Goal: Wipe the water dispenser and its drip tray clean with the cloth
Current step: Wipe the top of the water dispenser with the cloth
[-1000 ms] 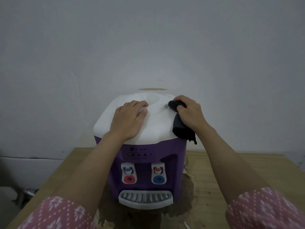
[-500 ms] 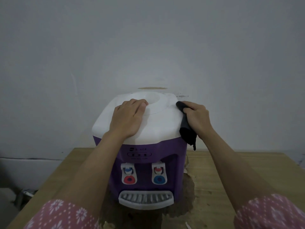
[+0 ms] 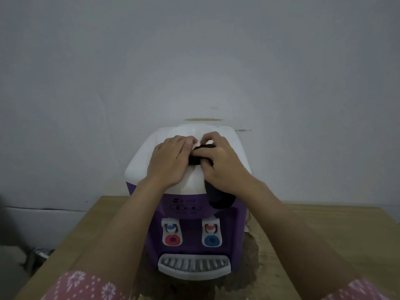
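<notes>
Now, dispenser: your purple water dispenser [image 3: 198, 215] with its white top stands at the centre of the frame on the wooden surface [image 3: 324, 239], against the grey wall [image 3: 194, 50].
Cloth: the dark cloth [image 3: 218, 198] lies bunched on the white top and hangs down over the front right edge.
Right hand: your right hand [image 3: 225, 163] grips the cloth, fingers curled round it.
Left hand: your left hand [image 3: 171, 161] rests on the top, its fingers bent and touching the cloth's bunched end; whether they pinch it, you cannot tell.
Drip tray: the grey drip tray [image 3: 194, 266] sits at the lower centre, below the red and blue taps.
Sleeves: pink patterned sleeves [image 3: 86, 286] show at the bottom edge.
</notes>
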Demonstrator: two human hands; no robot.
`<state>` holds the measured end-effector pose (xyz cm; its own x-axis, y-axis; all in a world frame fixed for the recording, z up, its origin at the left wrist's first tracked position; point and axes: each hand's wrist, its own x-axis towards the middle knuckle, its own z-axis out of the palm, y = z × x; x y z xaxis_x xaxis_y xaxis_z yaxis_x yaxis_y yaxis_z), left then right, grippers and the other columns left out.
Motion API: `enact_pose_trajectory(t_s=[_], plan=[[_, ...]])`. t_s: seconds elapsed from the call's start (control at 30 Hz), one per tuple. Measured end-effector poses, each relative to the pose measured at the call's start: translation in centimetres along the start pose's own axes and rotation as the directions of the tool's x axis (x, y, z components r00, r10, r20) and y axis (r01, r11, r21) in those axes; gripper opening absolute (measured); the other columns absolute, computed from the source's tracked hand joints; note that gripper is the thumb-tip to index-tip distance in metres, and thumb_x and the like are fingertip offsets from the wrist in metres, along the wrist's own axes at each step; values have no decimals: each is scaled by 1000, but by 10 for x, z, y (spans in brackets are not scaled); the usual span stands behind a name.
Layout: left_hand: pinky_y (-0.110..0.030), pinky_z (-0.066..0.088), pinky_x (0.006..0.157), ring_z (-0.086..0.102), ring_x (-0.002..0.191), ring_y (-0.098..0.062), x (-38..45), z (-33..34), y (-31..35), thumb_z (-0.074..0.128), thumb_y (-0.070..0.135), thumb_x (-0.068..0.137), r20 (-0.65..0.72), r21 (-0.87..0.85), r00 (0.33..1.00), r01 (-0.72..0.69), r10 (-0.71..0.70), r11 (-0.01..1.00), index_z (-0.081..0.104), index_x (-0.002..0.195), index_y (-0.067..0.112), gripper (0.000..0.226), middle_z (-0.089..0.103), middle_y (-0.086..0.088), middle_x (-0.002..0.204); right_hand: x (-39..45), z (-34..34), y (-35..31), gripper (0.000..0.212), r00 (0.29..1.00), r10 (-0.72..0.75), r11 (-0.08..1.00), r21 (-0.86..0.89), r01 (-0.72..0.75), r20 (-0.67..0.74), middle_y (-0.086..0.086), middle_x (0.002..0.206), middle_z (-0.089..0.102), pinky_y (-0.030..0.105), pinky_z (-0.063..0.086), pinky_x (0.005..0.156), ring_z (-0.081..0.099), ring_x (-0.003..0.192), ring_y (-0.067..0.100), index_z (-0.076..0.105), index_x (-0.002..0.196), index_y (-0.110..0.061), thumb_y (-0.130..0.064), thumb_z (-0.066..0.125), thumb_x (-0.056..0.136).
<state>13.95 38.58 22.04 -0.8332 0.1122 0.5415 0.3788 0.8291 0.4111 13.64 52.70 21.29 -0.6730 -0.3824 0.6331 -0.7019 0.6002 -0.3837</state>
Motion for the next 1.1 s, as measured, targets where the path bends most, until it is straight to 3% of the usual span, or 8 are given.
enact_pose_trajectory(t_s=[0.1,0.2,0.4,0.53,0.73,0.87,0.97,1.1], plan=[[-31,30,100,46,117,-16,1,-2,-1,26,32,99,29,-10,999,35,-35,999,56,119,22,37,57,6,125,1,-18,21,34,991,131,991,13,-131,-36,5,106,48,28,36,90,47,100,25,73,100,-16,1,48,83],[-31,27,100,42,119,-14,7,-5,0,42,38,94,102,90,994,42,-51,995,53,122,26,32,53,9,127,5,-27,34,36,972,232,972,-15,-233,-28,2,104,48,14,26,83,44,105,22,72,103,-16,3,48,85],[-33,34,89,50,99,-13,35,-12,5,54,54,82,151,190,989,-23,-6,982,56,106,26,37,55,11,96,23,-33,47,37,930,368,926,94,-366,3,-2,102,48,5,32,72,43,97,11,71,101,-17,3,44,86],[-32,37,89,53,83,-11,60,-9,5,55,57,80,221,162,975,-45,8,986,55,111,28,42,58,10,89,38,-36,62,34,907,422,898,126,-421,23,-2,107,50,9,30,76,43,97,9,71,99,-18,0,45,87],[-37,30,104,38,124,-12,95,6,-1,54,59,80,302,134,951,-109,64,985,49,124,28,55,46,10,130,74,-34,87,31,884,456,879,102,-465,99,-2,104,48,16,31,84,43,96,9,71,101,-15,-2,46,89],[-36,20,108,26,134,-11,113,14,-4,52,65,77,405,169,914,-106,29,980,37,136,27,72,32,10,144,102,-23,104,36,881,438,891,43,-452,179,0,100,55,19,36,78,50,95,15,73,99,-14,1,42,85],[-36,23,110,28,133,-9,121,19,-10,55,67,75,440,136,898,-45,-20,990,36,137,26,77,33,10,142,122,-15,116,37,862,468,877,21,-481,192,-10,85,55,18,36,79,50,96,15,71,103,-14,0,43,85],[-33,31,105,39,121,-6,124,24,-16,53,77,59,434,87,899,27,-62,996,45,129,27,86,43,15,126,139,-8,138,30,809,572,816,11,-579,139,7,111,66,28,45,91,56,106,26,70,105,-10,-2,48,86]])
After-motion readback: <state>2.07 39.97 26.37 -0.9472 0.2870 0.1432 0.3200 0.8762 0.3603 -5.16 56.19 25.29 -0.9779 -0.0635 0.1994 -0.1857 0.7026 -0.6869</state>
